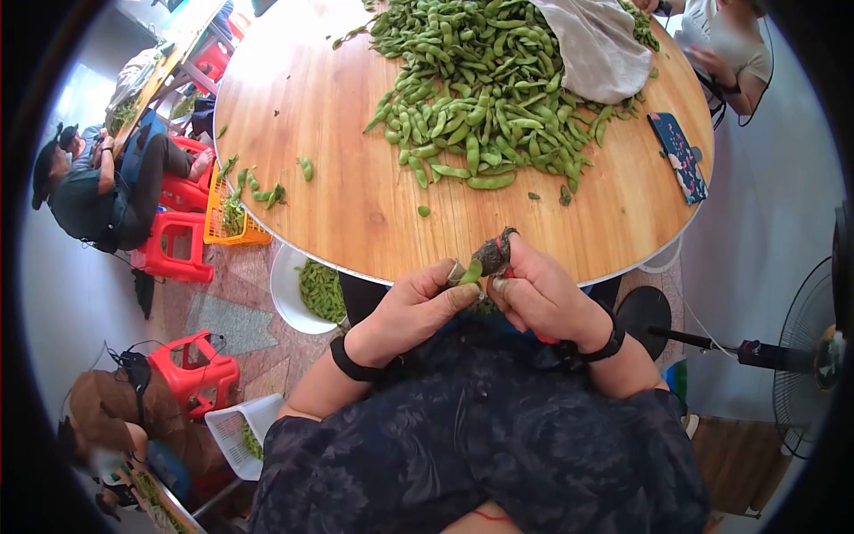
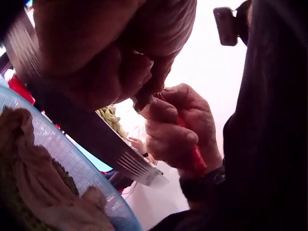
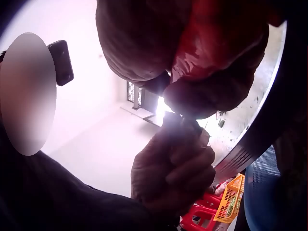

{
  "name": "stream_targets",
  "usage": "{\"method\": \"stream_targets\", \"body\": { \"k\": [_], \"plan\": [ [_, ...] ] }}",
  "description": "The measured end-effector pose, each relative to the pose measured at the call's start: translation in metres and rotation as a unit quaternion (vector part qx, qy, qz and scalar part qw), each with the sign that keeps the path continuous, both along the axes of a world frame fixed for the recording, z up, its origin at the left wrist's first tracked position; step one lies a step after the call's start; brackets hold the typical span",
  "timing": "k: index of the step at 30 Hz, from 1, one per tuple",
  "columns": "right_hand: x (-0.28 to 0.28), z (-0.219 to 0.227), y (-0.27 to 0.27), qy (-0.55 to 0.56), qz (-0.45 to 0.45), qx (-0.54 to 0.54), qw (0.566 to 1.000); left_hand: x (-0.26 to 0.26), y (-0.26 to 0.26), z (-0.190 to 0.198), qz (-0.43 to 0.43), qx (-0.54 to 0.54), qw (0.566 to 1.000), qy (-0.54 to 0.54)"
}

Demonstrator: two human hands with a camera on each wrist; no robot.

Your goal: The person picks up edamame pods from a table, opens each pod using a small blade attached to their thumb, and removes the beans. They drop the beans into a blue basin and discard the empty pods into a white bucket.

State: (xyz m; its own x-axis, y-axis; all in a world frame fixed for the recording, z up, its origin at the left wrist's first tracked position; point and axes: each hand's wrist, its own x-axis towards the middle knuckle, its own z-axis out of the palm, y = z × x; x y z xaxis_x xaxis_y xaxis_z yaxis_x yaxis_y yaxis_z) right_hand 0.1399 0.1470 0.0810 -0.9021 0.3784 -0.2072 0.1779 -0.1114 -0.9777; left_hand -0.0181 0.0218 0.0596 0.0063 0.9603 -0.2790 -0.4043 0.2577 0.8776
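Pinching a green pod [image 1: 471, 272], the left hand [image 1: 420, 300] is just beside the right hand [image 1: 555, 295], whose curled fingers grip a red object [image 2: 198, 161]; the pod shows between the two at the round bench [image 1: 347, 218]'s near edge, with a large heap of pods [image 1: 485, 98] beyond

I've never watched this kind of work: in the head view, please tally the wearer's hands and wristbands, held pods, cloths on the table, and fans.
Left hand and right hand: 2
Black wristbands: 2
Held green pod: 1
Pale cloth: 1
Fan: 1
Total: 7

Left hand [image 1: 422, 301] beside right hand [image 1: 553, 296] (curled)
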Motion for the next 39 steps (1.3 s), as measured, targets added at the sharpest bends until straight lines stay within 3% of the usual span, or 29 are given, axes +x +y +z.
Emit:
{"method": "stream_targets", "body": {
  "k": [2, 4, 5, 7, 11, 14, 16, 20, 22, 23, 25, 29, 30, 31, 32, 33, 35, 37, 38, 39],
  "plan": [
    [0.001, -0.003, -0.001, -0.004, -0.001, 0.009, 1.0, 0.004, 0.0, -0.001, 0.006, 0.014, 0.999, 0.032],
    [0.002, -0.009, 0.001, -0.011, 0.027, 0.067, 0.997, 0.004, -0.003, -0.01, -0.005, 0.089, 0.96, 0.267],
    [0.002, -0.013, 0.001, -0.011, 0.025, 0.065, 0.997, 0.005, -0.003, -0.011, -0.008, 0.088, 0.96, 0.267],
    [0.004, -0.018, 0.001, 0.001, 0.046, 0.169, 0.984, 0.008, -0.003, -0.011, 0.023, 0.15, 0.907, 0.393],
    [0.007, -0.016, -0.001, -0.018, 0.053, 0.11, 0.992, 0.006, -0.006, -0.009, 0.001, 0.109, 0.907, 0.407],
    [0.007, -0.018, -0.003, -0.012, 0.07, 0.124, 0.99, 0.005, -0.008, -0.013, -0.008, 0.098, 0.917, 0.387],
    [0.008, -0.022, -0.003, -0.02, 0.062, 0.158, 0.985, 0.007, -0.008, -0.017, -0.008, 0.122, 0.941, 0.316],
    [0.009, -0.027, -0.004, 0.031, 0.059, 0.188, 0.98, 0.006, -0.009, -0.01, -0.009, 0.135, 0.933, 0.334],
    [0.01, -0.029, -0.004, 0.025, 0.068, 0.241, 0.968, 0.006, -0.011, -0.003, -0.024, 0.135, 0.892, 0.431],
    [0.01, -0.027, -0.004, 0.024, 0.068, 0.241, 0.968, 0.007, -0.011, -0.004, -0.025, 0.135, 0.892, 0.43],
    [0.009, -0.02, -0.006, 0.013, 0.066, 0.252, 0.965, 0.01, -0.011, -0.005, 0.006, 0.222, 0.821, 0.526],
    [0.01, -0.025, -0.008, 0.014, 0.079, 0.274, 0.958, 0.007, -0.012, -0.007, -0.005, 0.25, 0.815, 0.523],
    [0.01, -0.026, -0.009, 0.043, 0.08, 0.277, 0.956, 0.005, -0.012, -0.003, -0.045, 0.143, 0.935, 0.321],
    [0.01, -0.027, -0.011, 0.073, 0.08, 0.28, 0.954, 0.002, -0.013, -0.001, -0.081, 0.026, 0.992, 0.097],
    [0.01, -0.026, -0.013, 0.073, 0.079, 0.279, 0.954, -0.002, -0.013, -0.001, -0.096, -0.087, 0.987, -0.097],
    [0.01, -0.023, -0.015, 0.055, 0.075, 0.31, 0.946, -0.004, -0.011, -0.003, -0.096, -0.087, 0.987, -0.097],
    [0.01, -0.013, -0.014, 0.037, 0.072, 0.341, 0.937, -0.006, -0.008, -0.009, -0.117, -0.106, 0.926, -0.344],
    [0.008, -0.001, -0.008, 0.154, 0.102, 0.476, 0.86, -0.005, -0.009, -0.012, -0.15, -0.07, 0.908, -0.385],
    [0.01, 0.003, -0.005, 0.15, 0.1, 0.475, 0.861, -0.005, -0.01, -0.01, -0.154, -0.051, 0.949, -0.271],
    [0.013, 0.005, -0.002, 0.099, 0.132, 0.398, 0.902, -0.003, -0.01, -0.005, -0.157, -0.031, 0.975, -0.154]
  ]
}}
